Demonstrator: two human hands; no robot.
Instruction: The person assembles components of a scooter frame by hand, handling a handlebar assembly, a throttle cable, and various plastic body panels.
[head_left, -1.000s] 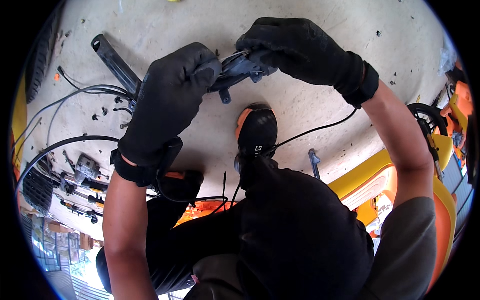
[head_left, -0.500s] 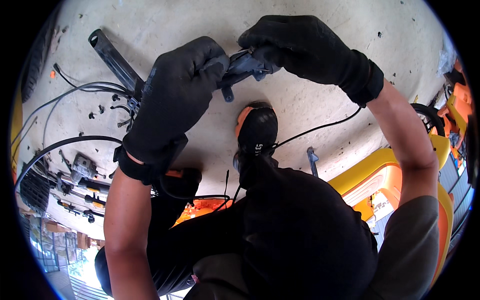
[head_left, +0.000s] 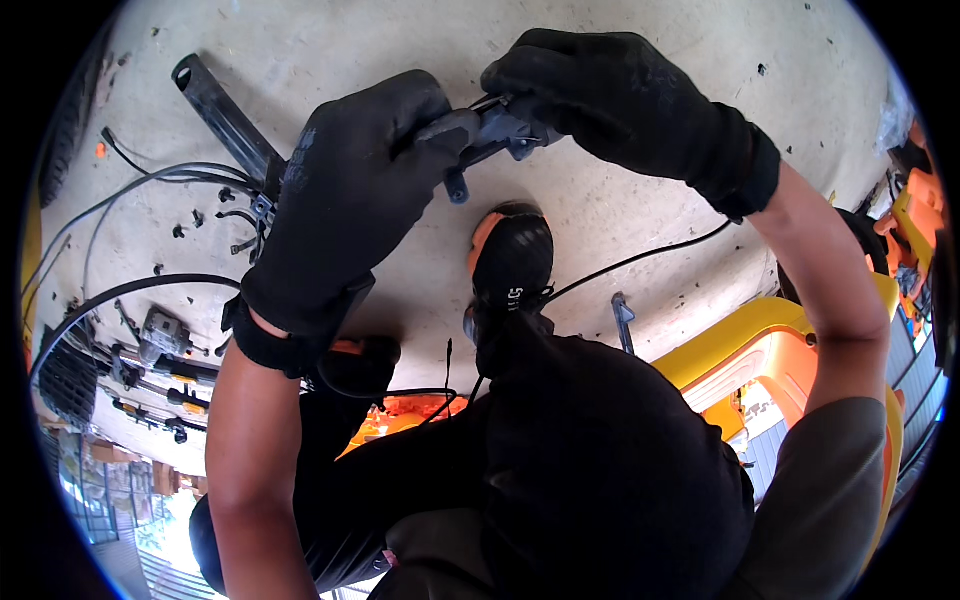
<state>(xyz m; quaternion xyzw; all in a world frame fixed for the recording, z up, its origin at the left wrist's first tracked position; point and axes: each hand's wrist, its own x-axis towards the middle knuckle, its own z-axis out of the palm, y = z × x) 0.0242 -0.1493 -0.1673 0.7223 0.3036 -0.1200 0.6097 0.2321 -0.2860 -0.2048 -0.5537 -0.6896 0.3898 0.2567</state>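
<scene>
Left hand [head_left: 365, 170] and right hand [head_left: 605, 105], fingers closed, pinch dark bracket [head_left: 500, 129], top centre of frame. Bulky gloves [head_left: 660, 130] could dull feel, let it slip; black cable [head_left: 640, 257] by shoe [head_left: 515, 258], centre, could snag if I shift.

- Floor [head_left: 660, 210]: lt gray conc., scuffed, w/ dk specks scattered.
- Blk shoe w/ orange trim [head_left: 513, 258]: approx. mid-floor; 2nd shoe [head_left: 362, 368] lower L of it, partly hidden.
- Small dk pcs [head_left: 197, 217]: L side, loose, apart from ea. other; too small to ID.
- Orange bit [head_left: 100, 150]: upper L, nr a cable end.
- Gray boxy part [head_left: 165, 333]: lower L, nr blk rod-like parts [head_left: 192, 371].
- Blk ribbed pc [head_left: 68, 382]: nr L edge.
- Gray bracket-like pc [head_left: 624, 320]: R of mid-floor shoe, well apart.
- Clear plastic [head_left: 893, 126]: upper R, crumpled.
</scene>
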